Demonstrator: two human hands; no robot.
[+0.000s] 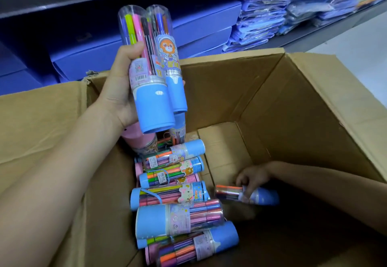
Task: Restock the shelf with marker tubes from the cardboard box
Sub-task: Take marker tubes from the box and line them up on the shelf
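Lying on the floor of the brown cardboard box [261, 91], a clear plastic marker tube [247, 194] with a blue cap is being pinched by the right hand [254, 177]. More tubes [173, 185] are piling at the box's left. The left hand [119, 86] is gripping two upright tubes [155, 72] above them.

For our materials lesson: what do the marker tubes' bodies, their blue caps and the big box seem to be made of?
Marker tubes: clear glossy plastic, likely; the pens show through and light glints on it.
Blue caps: opaque smooth plastic, apparently, with a soft sheen.
Cardboard box: matte brown corrugated cardboard, creased, with a torn edge.
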